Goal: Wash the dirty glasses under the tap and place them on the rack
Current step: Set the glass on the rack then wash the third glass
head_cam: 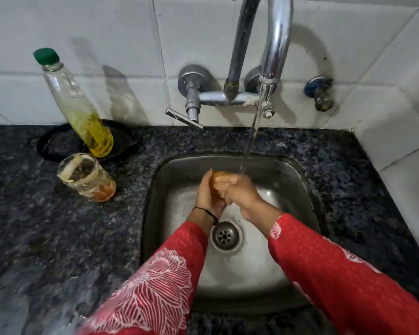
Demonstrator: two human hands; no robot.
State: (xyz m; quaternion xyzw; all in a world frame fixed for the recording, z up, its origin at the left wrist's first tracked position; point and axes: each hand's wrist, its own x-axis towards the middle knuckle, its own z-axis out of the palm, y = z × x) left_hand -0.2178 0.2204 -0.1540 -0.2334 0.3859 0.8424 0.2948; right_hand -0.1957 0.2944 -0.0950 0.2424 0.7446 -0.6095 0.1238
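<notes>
Head view. Item: glass, orange-stained, being held over the sink, low in the basin and directly under the water stream that is being delivered from the tap. The glass is largely being hidden by the hands; only part of its rim and side is being shown.

Item: left hand, fingers being wrapped around the glass from its left side. Item: right hand, fingers being closed over the glass from the right and top; whether they are being pushed inside cannot be told.

Item: second glass, dirty, with pale residue and an orange base, being left standing on the desk, well apart from the sink to its left. Item: bottle, green-capped, yellow liquid at the bottom, being propped tilted in a black dish behind that glass. No rack is being shown.

Step judged in hand: the first glass is being rinsed and rubbed. For this to be done well, the glass is best being turned steadily so the stream is being run over every side and into the mouth, while a firm grip is being kept by the left hand, since wet glass is likely being made slippery. The drain is being kept clear below.
</notes>
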